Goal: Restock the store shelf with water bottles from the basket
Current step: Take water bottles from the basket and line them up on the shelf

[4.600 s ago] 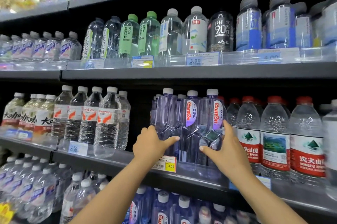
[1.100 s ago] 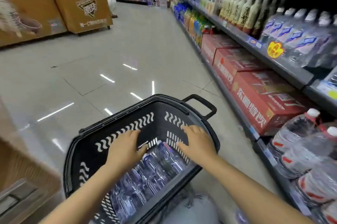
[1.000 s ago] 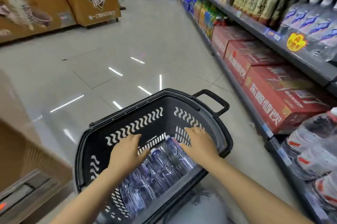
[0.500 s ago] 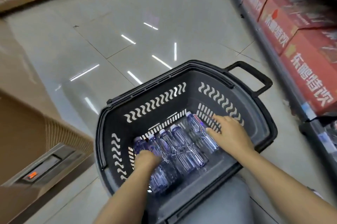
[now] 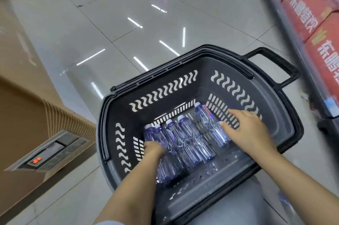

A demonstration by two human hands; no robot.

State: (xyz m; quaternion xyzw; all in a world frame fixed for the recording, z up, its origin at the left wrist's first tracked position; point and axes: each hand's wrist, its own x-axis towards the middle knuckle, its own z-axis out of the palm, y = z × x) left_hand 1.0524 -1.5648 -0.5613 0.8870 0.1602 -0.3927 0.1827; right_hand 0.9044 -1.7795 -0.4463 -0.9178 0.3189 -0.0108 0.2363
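Clear purple-tinted plastic water bottles w/ white caps lie side by side on the floor of the black slotted plastic basket, caps toward its far wall. Risk: they're smooth and packed tight, so grabbing one could roll its neighbours or let it slip. My left hand curls round the leftmost bottle; right hand lies fairly flat, thumb on the rightmost bottle, near the right wall.
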